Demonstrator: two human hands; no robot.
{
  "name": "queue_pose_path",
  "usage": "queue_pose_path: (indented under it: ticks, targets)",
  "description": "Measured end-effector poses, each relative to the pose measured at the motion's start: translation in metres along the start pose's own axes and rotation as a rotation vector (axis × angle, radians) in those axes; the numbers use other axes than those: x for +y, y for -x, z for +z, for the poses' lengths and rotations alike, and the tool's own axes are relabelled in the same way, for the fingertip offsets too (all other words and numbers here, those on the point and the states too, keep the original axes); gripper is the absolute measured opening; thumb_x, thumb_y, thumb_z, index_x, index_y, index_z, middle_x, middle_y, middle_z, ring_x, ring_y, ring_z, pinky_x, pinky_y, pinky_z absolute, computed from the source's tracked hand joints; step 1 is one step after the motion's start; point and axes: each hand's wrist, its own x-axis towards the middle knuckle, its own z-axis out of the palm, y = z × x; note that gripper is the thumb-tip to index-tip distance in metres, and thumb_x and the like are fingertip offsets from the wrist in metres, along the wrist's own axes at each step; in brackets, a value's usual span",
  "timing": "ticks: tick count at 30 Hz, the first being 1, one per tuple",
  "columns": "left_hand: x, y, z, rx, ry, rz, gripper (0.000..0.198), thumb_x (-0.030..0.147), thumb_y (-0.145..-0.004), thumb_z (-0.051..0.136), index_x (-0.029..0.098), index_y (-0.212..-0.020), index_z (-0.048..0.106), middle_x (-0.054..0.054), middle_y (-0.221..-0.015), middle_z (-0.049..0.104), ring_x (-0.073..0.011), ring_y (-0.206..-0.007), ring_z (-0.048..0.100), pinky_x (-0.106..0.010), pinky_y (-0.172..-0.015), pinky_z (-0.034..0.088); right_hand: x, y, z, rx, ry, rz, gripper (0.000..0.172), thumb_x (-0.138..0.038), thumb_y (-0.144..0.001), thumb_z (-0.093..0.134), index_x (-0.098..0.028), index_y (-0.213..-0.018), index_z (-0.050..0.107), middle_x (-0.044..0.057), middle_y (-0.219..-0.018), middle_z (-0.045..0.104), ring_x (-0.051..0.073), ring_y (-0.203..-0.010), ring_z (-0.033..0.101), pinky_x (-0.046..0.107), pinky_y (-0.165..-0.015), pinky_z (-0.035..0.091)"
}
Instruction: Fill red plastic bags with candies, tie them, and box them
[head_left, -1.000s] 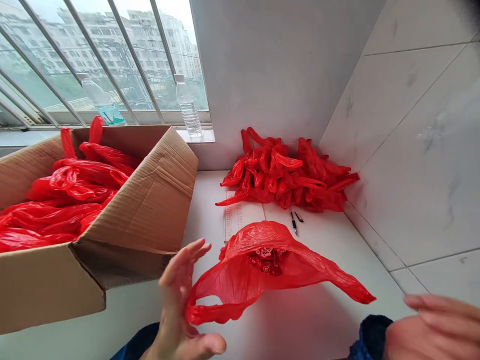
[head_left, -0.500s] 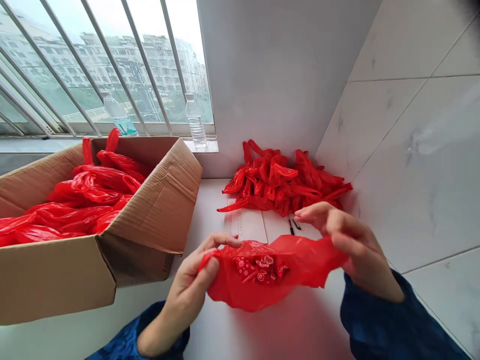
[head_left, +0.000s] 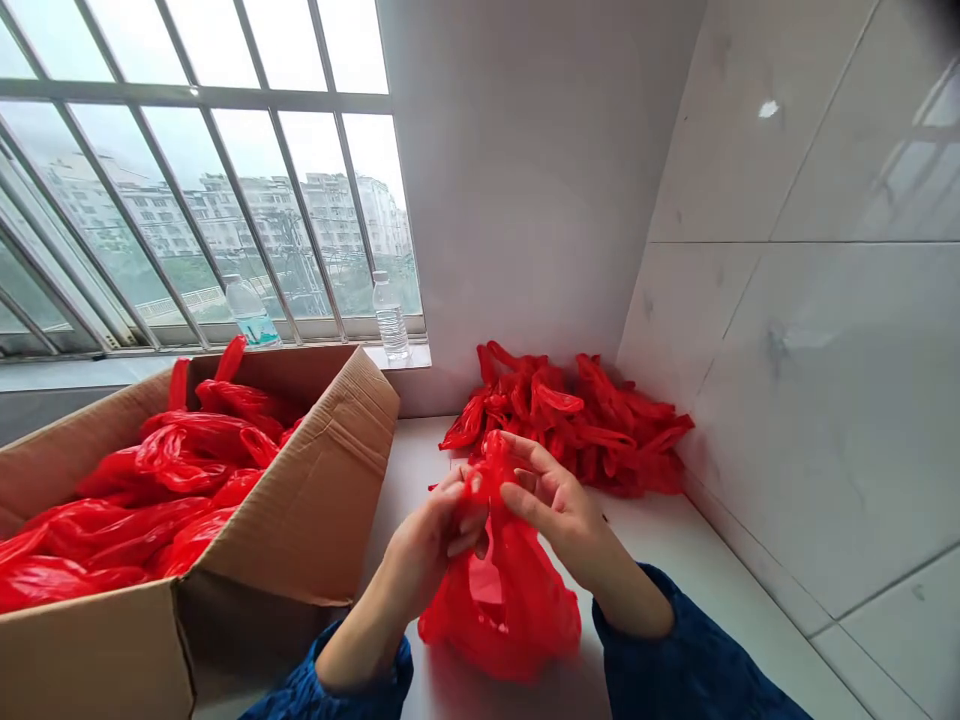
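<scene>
A red plastic bag (head_left: 517, 610) hangs between my hands, its top gathered and its rounded lower part low over the white surface. My left hand (head_left: 439, 540) is closed on the gathered top from the left side. On the right, my right hand (head_left: 551, 500) pinches the handle part near the bag's peak. What lies inside the bag is hidden now by the red plastic. Just behind it is a heap of red plastic bags (head_left: 622, 430) against the wall.
At left stands an open cardboard box (head_left: 330, 490) holding many red bags (head_left: 210, 450). Two plastic bottles, one with a blue label (head_left: 253, 318) and one clear (head_left: 390, 320), stand on the sill by the barred window. A tiled wall (head_left: 810, 400) rises at right.
My hands have come together from wide apart, gathering the bag's opening upward. The bag now hangs upright, and the small printed red packets seen inside it are covered. The view has tilted up.
</scene>
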Motion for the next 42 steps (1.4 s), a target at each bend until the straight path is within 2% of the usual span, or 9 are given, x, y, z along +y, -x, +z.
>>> queue_pose_path:
  ticks: [3, 6, 9, 13, 17, 22, 28, 33, 42]
  targets:
    - [-0.002, 0.003, -0.003, 0.027, -0.198, 0.06, 0.027, 0.042, -0.092, 0.067, 0.018, -0.09, 0.055, 0.004, -0.073, 0.047, -0.0062, -0.06, 0.042, -0.016, -0.059, 0.041, 0.004, 0.001, 0.005, -0.007, 0.273, -0.083, 0.079, -0.04, -0.081, 0.083, -0.031, -0.15, 0.044, 0.007, -0.142, 0.055, 0.025, -0.128, 0.054, 0.041, -0.109, 0.044]
    - [-0.001, -0.001, -0.008, 0.033, -0.332, 0.15, 0.028, 0.043, -0.094, 0.066, 0.02, -0.095, 0.051, 0.004, -0.076, 0.051, -0.0066, -0.062, 0.045, -0.016, -0.057, 0.039, 0.009, -0.003, 0.012, 0.026, 0.395, -0.168, 0.054, -0.042, -0.091, 0.071, -0.03, -0.142, 0.056, 0.006, -0.144, 0.053, 0.022, -0.12, 0.058, 0.035, -0.105, 0.046]
    - [0.0, -0.005, -0.016, 0.04, -0.324, 0.105, 0.031, 0.039, -0.093, 0.068, 0.024, -0.1, 0.042, 0.007, -0.069, 0.052, -0.0068, -0.057, 0.042, -0.015, -0.052, 0.033, 0.015, -0.008, 0.013, 0.042, 0.25, -0.101, 0.036, -0.045, -0.103, 0.05, -0.025, -0.126, 0.069, 0.004, -0.102, 0.068, 0.009, -0.061, 0.057, 0.025, -0.061, 0.049]
    - [0.001, -0.008, -0.026, -0.061, -0.183, -0.071, 0.024, 0.033, -0.093, 0.062, 0.022, -0.107, 0.045, 0.003, -0.067, 0.057, -0.0089, -0.058, 0.046, -0.016, -0.05, 0.028, 0.018, -0.011, 0.005, -0.02, 0.003, 0.028, 0.033, -0.04, -0.104, 0.047, -0.019, -0.107, 0.072, -0.008, -0.05, 0.046, 0.008, -0.044, 0.04, 0.022, -0.049, 0.034]
    - [-0.002, -0.009, -0.03, -0.106, -0.053, -0.145, 0.028, 0.042, -0.093, 0.059, 0.021, -0.11, 0.052, 0.002, -0.07, 0.055, -0.0092, -0.058, 0.048, -0.019, -0.054, 0.034, 0.013, -0.009, -0.004, -0.126, 0.046, 0.012, 0.025, -0.032, -0.102, 0.049, -0.018, -0.094, 0.068, -0.003, -0.066, 0.059, 0.009, -0.055, 0.048, 0.022, -0.057, 0.04]
    - [-0.008, -0.011, -0.029, -0.134, -0.358, -0.012, 0.039, 0.033, -0.087, 0.076, 0.023, -0.119, 0.058, 0.0, -0.087, 0.057, -0.0119, -0.075, 0.053, -0.022, -0.067, 0.042, 0.003, -0.005, -0.009, -0.119, 0.476, -0.174, 0.012, -0.019, -0.096, 0.058, -0.022, -0.097, 0.07, 0.002, -0.093, 0.066, 0.014, -0.08, 0.062, 0.026, -0.071, 0.05]
    - [-0.014, -0.01, -0.025, 0.035, -0.677, 0.098, 0.029, 0.039, -0.094, 0.065, 0.018, -0.114, 0.066, 0.001, -0.072, 0.058, -0.0113, -0.064, 0.048, -0.022, -0.058, 0.038, 0.007, -0.005, -0.009, -0.009, 0.774, -0.445, 0.018, -0.006, -0.089, 0.065, -0.022, -0.097, 0.068, 0.003, -0.1, 0.059, 0.014, -0.087, 0.062, 0.026, -0.077, 0.052]
    - [-0.006, -0.009, -0.021, 0.048, -0.371, 0.02, 0.029, 0.034, -0.091, 0.069, 0.019, -0.116, 0.072, -0.006, -0.096, 0.072, -0.0162, -0.086, 0.064, -0.025, -0.079, 0.051, 0.014, -0.007, -0.013, 0.014, 0.911, -0.557, 0.018, -0.005, -0.089, 0.066, -0.022, -0.092, 0.069, 0.003, -0.095, 0.063, 0.018, -0.088, 0.061, 0.031, -0.075, 0.052]
    - [-0.032, -0.036, -0.048, 0.447, -0.09, 0.124, 0.036, 0.035, -0.07, 0.089, 0.018, -0.101, 0.08, -0.005, -0.093, 0.077, -0.0129, -0.081, 0.066, -0.021, -0.076, 0.051, -0.027, 0.023, -0.024, -0.333, 0.975, -0.312, 0.009, -0.02, -0.089, 0.074, -0.026, -0.085, 0.079, 0.001, -0.086, 0.074, 0.017, -0.078, 0.066, 0.03, -0.068, 0.052]
